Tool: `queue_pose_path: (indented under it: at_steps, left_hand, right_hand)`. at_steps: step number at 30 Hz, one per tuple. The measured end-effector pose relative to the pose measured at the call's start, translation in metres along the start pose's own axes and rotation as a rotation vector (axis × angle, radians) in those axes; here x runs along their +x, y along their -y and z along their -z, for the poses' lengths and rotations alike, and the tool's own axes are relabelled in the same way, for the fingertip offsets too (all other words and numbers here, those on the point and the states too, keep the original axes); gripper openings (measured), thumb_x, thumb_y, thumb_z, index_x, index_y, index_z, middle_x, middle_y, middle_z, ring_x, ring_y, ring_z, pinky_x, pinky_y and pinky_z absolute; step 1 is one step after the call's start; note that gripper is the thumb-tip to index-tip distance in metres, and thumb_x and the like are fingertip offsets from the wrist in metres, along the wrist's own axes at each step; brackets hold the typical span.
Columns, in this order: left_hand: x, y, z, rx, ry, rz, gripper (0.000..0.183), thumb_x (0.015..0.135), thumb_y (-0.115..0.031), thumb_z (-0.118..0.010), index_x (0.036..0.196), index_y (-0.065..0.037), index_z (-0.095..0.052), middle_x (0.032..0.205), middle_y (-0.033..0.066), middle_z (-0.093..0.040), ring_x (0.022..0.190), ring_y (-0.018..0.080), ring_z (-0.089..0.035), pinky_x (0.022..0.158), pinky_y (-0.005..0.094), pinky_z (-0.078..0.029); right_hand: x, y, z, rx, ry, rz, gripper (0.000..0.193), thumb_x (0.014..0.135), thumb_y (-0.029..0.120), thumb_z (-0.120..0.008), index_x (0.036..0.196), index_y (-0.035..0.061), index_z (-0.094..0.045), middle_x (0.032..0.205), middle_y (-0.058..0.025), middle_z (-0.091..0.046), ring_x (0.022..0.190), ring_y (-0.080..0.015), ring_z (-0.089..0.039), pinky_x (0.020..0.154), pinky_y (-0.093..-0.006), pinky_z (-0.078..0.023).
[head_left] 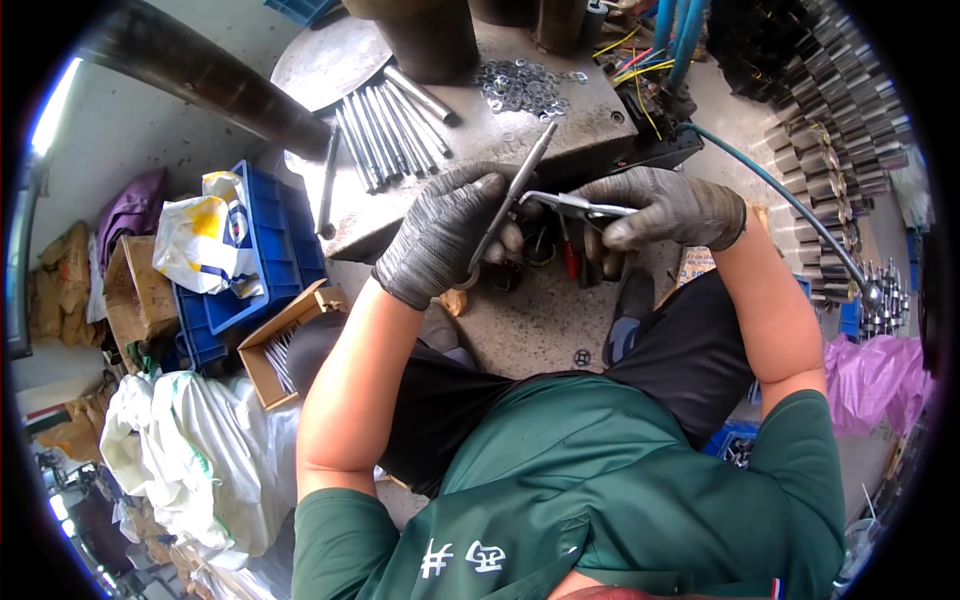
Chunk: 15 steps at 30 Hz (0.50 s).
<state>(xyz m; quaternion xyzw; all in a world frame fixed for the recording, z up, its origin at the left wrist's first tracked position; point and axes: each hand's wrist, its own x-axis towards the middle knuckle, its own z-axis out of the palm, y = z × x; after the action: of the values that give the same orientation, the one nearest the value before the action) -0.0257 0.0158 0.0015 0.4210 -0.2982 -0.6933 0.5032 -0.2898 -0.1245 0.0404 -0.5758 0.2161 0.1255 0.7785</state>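
Note:
In a grey work glove, my left hand [440, 235] is closed around a slim metal rod [530, 165], which slants up past the fingers toward the bench. My right hand [665, 207], gloved the same way, grips bent-nose pliers [570, 203]. The bent tip of the pliers is close to the side of the rod; I cannot tell whether they touch. A red part [571, 260] shows below the right fingers, perhaps a handle. Beyond the left hand, several similar metal rods [385, 140] lie side by side on the metal bench [480, 150]. A pile of small metal rings [525, 88] sits farther back.
At left stand a blue crate [265, 250] with a white and yellow bag and an open cardboard box [280, 350] of thin rods. Stacked metal cylinders [840, 130] rise at right, beside a blue-green hose [770, 180]. A thick pipe [210, 80] slants across the far left.

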Motion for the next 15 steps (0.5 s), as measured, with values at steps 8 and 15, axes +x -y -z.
queue_pose_path:
  at_steps: [8, 15]
  left_hand:
    - [-0.01, -0.017, 0.026, 0.884, -0.562, -0.358, 0.029, 0.097, -0.012, -0.072, 0.125, -0.003, -0.069, 0.101, 0.0084, -0.074, 0.082, 0.0126, -0.065, 0.075, 0.0268, -0.055]
    - [-0.035, -0.042, 0.129, 1.554, -1.054, -0.405, 0.051, 0.088, 0.007, -0.06, 0.134, -0.014, -0.067, 0.128, 0.0212, -0.064, 0.114, 0.0381, -0.065, 0.103, 0.0418, -0.052]
  right_hand:
    - [-0.018, 0.016, -0.013, -0.02, -0.29, 0.255, 0.065, 0.09, 0.027, -0.078, 0.143, 0.0, -0.054, 0.104, -0.0089, -0.071, 0.089, -0.0149, -0.069, 0.077, -0.0296, -0.057]
    - [-0.02, 0.016, -0.015, -0.044, -0.415, 0.38, 0.048, 0.091, 0.029, -0.076, 0.128, 0.0019, -0.063, 0.109, -0.0074, -0.07, 0.097, -0.016, -0.069, 0.086, -0.0302, -0.058]
